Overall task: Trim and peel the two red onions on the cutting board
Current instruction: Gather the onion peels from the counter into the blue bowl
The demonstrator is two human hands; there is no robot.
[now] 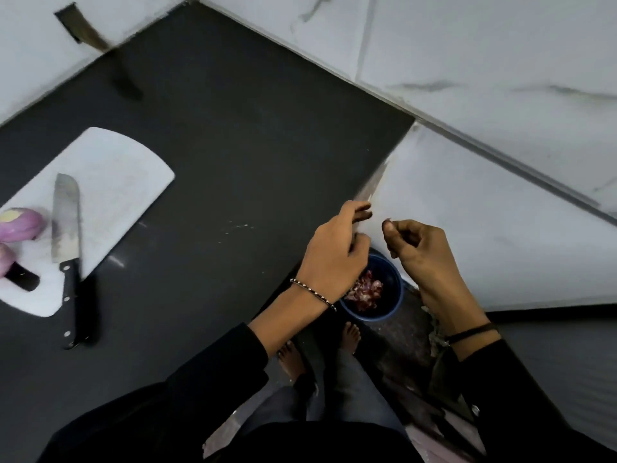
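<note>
Dark sleeves (213, 379) reach out; left hand (334, 252) and right hand (417, 252) hover above a blue bucket (397, 295) of peels (365, 290). Their fingers (359, 207) are loosely curled and hold nothing. Both onions (21, 223) lie well apart from them on the board (110, 182).

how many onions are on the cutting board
2. One peeled purple onion lies on the white plastic cutting board, left of the black-handled steel knife; the second onion sits just nearer, mostly cut off by the frame edge. More may be off-frame.
</note>
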